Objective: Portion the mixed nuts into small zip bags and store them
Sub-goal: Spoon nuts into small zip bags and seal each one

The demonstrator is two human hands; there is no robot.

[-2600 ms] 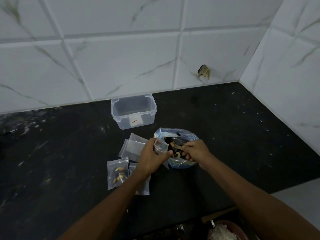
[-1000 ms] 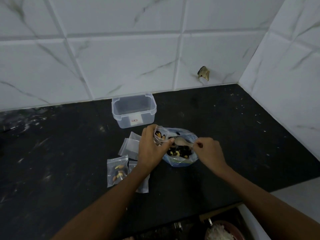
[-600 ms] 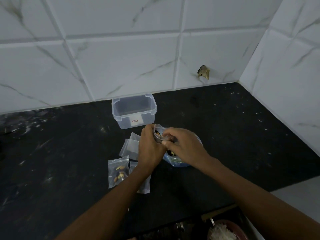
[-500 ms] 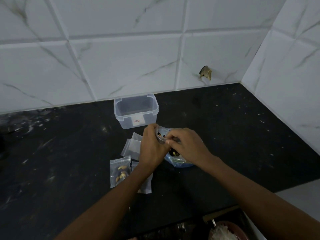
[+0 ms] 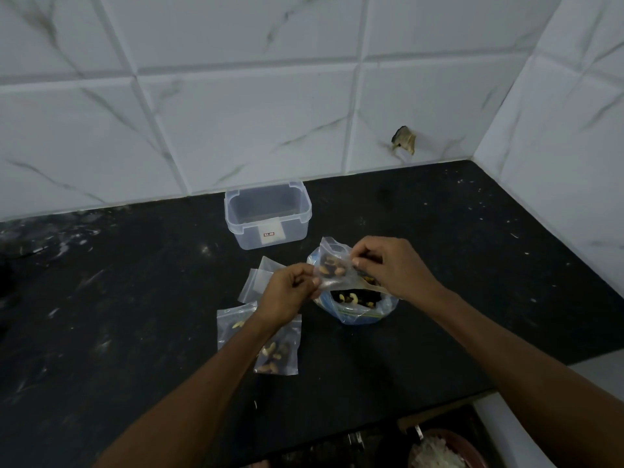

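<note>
A small clear zip bag (image 5: pixel 332 266) with nuts in it hangs above the counter, held between both hands. My left hand (image 5: pixel 287 295) pinches its left edge and my right hand (image 5: pixel 391 268) pinches its right edge. Right below sits the large blue-tinted bag of mixed nuts (image 5: pixel 358 304), open at the top. Two filled small bags (image 5: pixel 280 352) lie near my left forearm, one (image 5: pixel 231 324) partly hidden by it. Empty small bags (image 5: pixel 258 278) lie behind my left hand. An open clear plastic container (image 5: pixel 268 217) stands near the wall.
The black stone counter (image 5: pixel 135 315) meets white marble-look tiled walls (image 5: pixel 236 113) at the back and right. A bowl of white food (image 5: pixel 439 450) sits below the counter's front edge at bottom right.
My right hand has let go of the spoon and come over to the small bag. Both hands now hold the bag, lifted and turned sideways, with nuts inside.
</note>
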